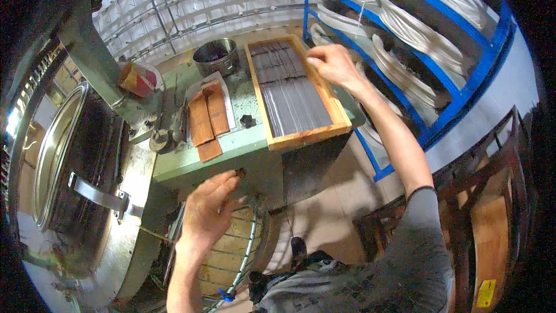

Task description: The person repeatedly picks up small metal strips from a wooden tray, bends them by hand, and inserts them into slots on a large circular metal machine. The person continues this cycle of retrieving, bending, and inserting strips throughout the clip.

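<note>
A shallow wooden tray [310, 140] lies on the green machine top, holding rows of thin grey needle-like strips [295, 104] with dark strands across their far part. Above the tray's right rim is my right hand [335, 65], its fingers curled together; what they hold, if anything, is hidden. My left hand [209, 211] hovers in front of the machine's near edge, thumb apart from the loosely bent fingers. By its fingertips is a small dark spot [241, 172], which I cannot identify. Brown wooden pieces [209, 119] lie on a pale sheet left of the tray.
A metal pot [215, 58] and a reddish container [139, 77] stand toward the back. At left is a large round metal machine part [58, 156] with a bracket [98, 196]. A blue rack [440, 133] with white bundles rises at right; a dark metal frame [504, 156] stands nearer.
</note>
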Available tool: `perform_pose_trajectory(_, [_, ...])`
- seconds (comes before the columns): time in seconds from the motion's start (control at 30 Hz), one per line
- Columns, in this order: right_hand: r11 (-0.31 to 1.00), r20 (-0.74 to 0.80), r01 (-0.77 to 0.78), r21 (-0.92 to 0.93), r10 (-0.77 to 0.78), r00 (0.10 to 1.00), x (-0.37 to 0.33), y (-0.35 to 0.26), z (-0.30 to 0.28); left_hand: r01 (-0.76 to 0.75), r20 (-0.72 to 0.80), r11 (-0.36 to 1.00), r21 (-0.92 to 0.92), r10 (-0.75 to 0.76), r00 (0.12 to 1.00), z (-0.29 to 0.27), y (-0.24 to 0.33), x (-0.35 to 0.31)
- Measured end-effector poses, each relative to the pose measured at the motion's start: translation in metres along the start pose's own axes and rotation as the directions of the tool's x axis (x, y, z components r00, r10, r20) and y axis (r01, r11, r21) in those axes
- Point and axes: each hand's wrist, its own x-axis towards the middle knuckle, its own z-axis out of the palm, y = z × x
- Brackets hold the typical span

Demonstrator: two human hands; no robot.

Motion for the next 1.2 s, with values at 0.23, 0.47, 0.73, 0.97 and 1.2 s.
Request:
perform_pose_trajectory(0.23, [0.8, 0.409, 0.32, -0.508, -0.103, 0.907, 0.116, 0.069, 0.092, 0.44, -0.186, 0.895, -0.067, -0.445, 0.876, 0.09, -0.035, -0.032])
perform_pose_trajectory(0.47, [0.65, 0.414, 0.534, -0.541, -0.347, 0.842, 0.148, 0.143, 0.154, 0.521, -0.369, 0.77, -0.367, -0.635, 0.679, 0.173, -0.062, -0.042])
perform_pose_trajectory(0.73, [0.663, 0.438, 0.637, -0.393, -0.474, 0.764, 0.154, 0.164, 0.154, 0.348, -0.404, 0.606, -0.716, -0.765, 0.501, 0.205, -0.05, -0.009])
perform_pose_trajectory(0.97, [0.627, 0.467, 0.503, -0.594, -0.24, 0.851, 0.144, 0.131, 0.148, 0.285, -0.231, 0.373, -0.883, -0.874, 0.428, 0.215, -0.057, -0.018])
perform_pose_trajectory(1.2, [0.644, 0.438, 0.438, -0.627, -0.174, 0.882, 0.156, 0.133, 0.165, 0.221, -0.188, 0.311, -0.924, -0.876, 0.445, 0.215, -0.049, -0.004])
